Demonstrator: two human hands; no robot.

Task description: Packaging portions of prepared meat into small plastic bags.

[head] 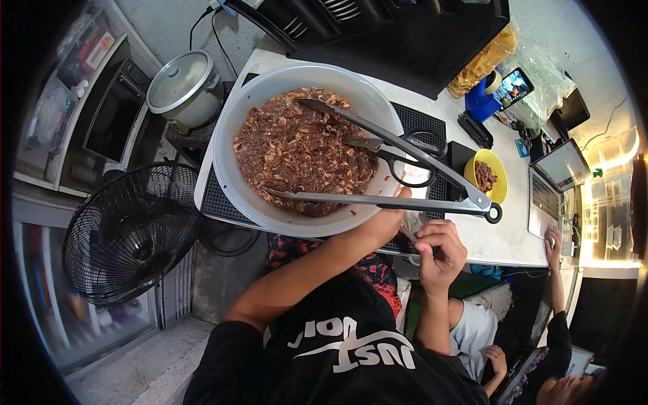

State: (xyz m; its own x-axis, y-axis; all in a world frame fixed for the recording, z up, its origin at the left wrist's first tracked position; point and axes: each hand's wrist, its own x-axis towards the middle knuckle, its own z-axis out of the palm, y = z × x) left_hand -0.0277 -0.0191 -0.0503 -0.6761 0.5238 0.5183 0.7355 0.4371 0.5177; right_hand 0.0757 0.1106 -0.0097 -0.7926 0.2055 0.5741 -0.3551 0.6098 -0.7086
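Observation:
A large translucent plastic bowl (230,172) holds marinated raw meat slices (298,152). Metal tongs (405,144) lie spread across it, their hinge end beyond the right rim. Between the tong arms, black-handled scissors (372,143) rest with their blades on the meat. My left hand (396,215) is at the bowl's near right side, its fingers largely hidden behind the tongs and rim. Just right of it, my right hand (444,250) pinches a thin clear plastic bag (412,223) between thumb and fingers, below the tongs' hinge.
A yellow bowl (498,174) with some meat stands right of the tongs. Farther right are a laptop (544,195) and another person's hand (553,245). A black rack (374,55) borders the table's back. Left stand a rice cooker (185,96) and a fan (134,238).

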